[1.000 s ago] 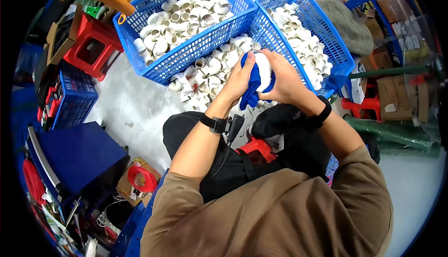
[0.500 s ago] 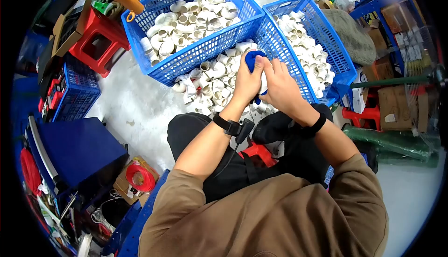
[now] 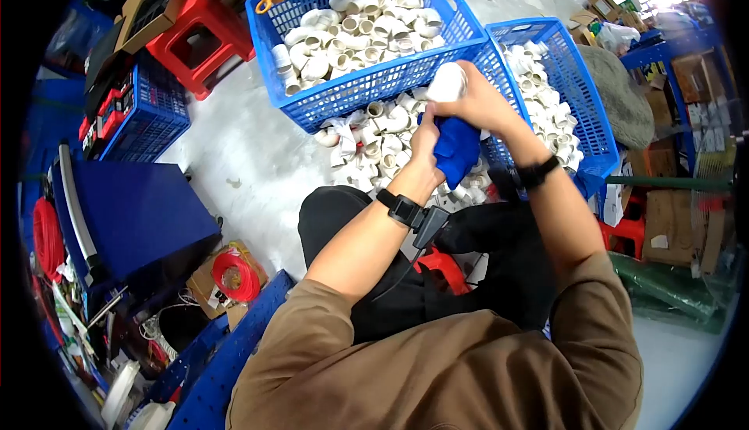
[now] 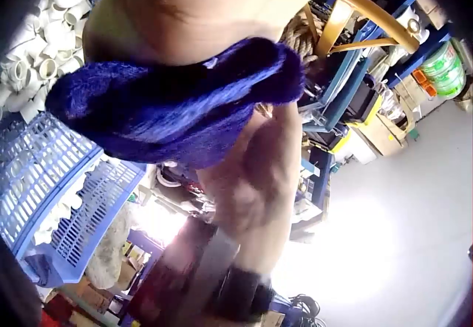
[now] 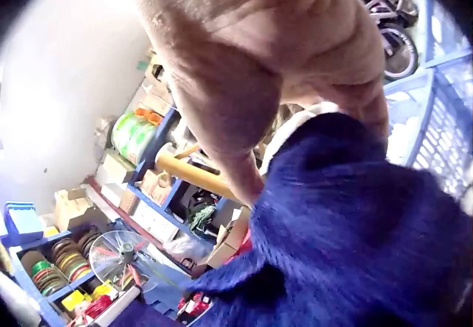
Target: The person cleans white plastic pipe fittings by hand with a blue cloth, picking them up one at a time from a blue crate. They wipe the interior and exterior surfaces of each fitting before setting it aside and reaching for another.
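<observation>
My right hand point(image 3: 485, 104) grips a white plastic pipe elbow point(image 3: 448, 83), held up above the front of the large basket. Just below it, my left hand point(image 3: 424, 147) holds a bunched blue cloth point(image 3: 457, 151), and its thumb reaches up to the elbow's lower end. In the right wrist view the cloth point(image 5: 355, 216) covers most of the fitting, leaving a white edge point(image 5: 295, 129) under my fingers. The left wrist view has the cloth point(image 4: 177, 113) hanging from my left hand point(image 4: 192, 13), with the other forearm behind it.
White pipe elbows fill a large blue basket point(image 3: 374, 91) and a second blue basket point(image 3: 601, 129) to its right. A heap of loose elbows point(image 3: 388, 143) lies on the floor before them. A red stool point(image 3: 199, 40) and blue cabinet point(image 3: 136, 219) stand left.
The elbow, earlier wrapped between both hands, now shows above the cloth in my right hand. The cloth has gathered lower, at my left hand. The head view has shifted leftward.
</observation>
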`<move>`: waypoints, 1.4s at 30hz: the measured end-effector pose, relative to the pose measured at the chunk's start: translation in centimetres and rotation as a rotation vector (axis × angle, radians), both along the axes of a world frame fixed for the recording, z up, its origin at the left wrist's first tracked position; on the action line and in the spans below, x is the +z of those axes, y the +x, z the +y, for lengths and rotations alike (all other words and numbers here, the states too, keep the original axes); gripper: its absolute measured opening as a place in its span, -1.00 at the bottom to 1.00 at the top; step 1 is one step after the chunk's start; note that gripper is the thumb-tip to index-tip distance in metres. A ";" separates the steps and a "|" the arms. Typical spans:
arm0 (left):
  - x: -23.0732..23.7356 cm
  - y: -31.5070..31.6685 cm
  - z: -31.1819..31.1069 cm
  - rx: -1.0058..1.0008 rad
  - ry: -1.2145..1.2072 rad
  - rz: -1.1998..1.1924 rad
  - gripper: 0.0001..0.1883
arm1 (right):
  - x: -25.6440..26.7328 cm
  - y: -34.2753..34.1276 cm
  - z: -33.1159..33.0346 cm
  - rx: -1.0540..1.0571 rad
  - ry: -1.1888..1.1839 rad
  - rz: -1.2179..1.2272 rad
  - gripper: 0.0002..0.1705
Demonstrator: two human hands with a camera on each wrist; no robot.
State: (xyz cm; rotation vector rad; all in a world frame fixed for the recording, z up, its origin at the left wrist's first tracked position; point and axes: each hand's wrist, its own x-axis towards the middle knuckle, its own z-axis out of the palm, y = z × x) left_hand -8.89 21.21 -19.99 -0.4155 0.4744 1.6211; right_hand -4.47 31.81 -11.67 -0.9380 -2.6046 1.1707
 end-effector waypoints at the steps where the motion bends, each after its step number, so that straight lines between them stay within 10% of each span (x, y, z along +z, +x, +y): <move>1: 0.5 -0.1 -0.3 -0.009 -0.061 0.050 -0.47 | -0.3 -1.9 0.6 -0.036 -0.181 0.032 -0.14; 4: 0.6 -0.1 -0.4 -0.004 -0.135 0.066 -0.60 | -1.6 -7.1 3.2 0.040 -0.469 0.055 -0.18; 8: 0.1 -0.9 -0.8 0.267 -0.247 0.605 -0.78 | -1.8 -10.1 4.7 -0.104 -0.493 0.161 0.33; 18: 1.7 -11.5 -4.9 0.832 -0.455 0.756 -0.76 | -25.7 -5.5 8.0 -0.019 -0.193 -0.380 -0.11; 26: 0.4 -10.9 -4.6 0.573 -0.554 0.494 -0.70 | -38.9 -6.9 4.7 -0.005 0.039 -0.646 -0.03; 42: -1.7 -11.9 -4.6 0.459 -0.571 0.539 -0.79 | -39.9 -8.6 2.8 -0.077 0.168 -0.579 -0.21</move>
